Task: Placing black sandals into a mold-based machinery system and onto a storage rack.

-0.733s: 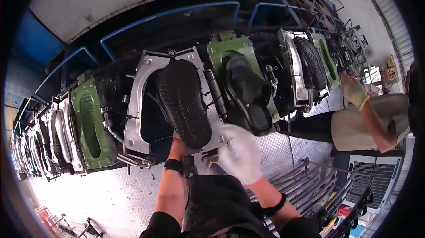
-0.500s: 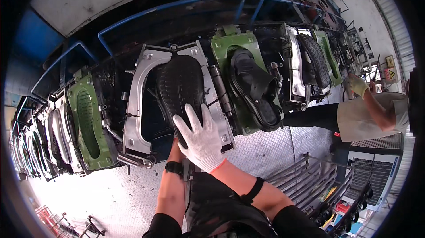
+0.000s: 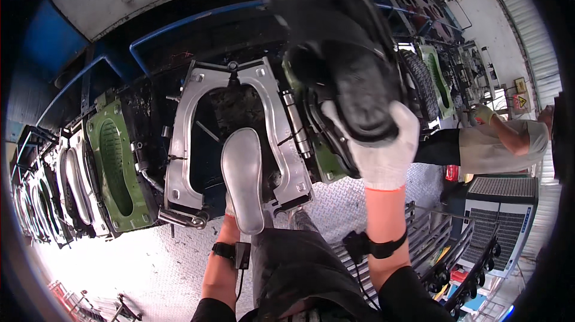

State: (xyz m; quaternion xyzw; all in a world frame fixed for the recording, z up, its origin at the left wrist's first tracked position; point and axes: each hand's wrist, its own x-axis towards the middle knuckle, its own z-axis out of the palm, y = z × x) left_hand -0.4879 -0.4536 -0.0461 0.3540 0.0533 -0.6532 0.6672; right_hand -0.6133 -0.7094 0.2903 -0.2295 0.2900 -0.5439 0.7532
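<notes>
In my right hand (image 3: 383,148), gloved in white, is a black slide sandal (image 3: 365,82), gripped by its near end. The sandal is raised to the right of the silver frame and somewhat blurred. A bare silver metal foot-shaped last (image 3: 242,178) slants over the near part of the U-shaped silver mould frame (image 3: 179,136). Behind the last, my left hand (image 3: 229,207) shows only a sliver of glove; its fingers are hidden. Partly covered by the raised sandal, another black sandal (image 3: 320,121) lies on a green mould (image 3: 328,163).
More moulds line up on the left, beginning with a green one (image 3: 114,160). Blue rails (image 3: 197,17) run behind them. On the right are a metal rack (image 3: 437,232), a grey-white cabinet unit (image 3: 497,220) and another person (image 3: 503,148). Patterned metal plate (image 3: 150,262) covers the floor.
The black sole that covered the last is off it, leaving bare metal. My right hand has moved right and up, and now holds a sandal. The other person's arm has shifted slightly.
</notes>
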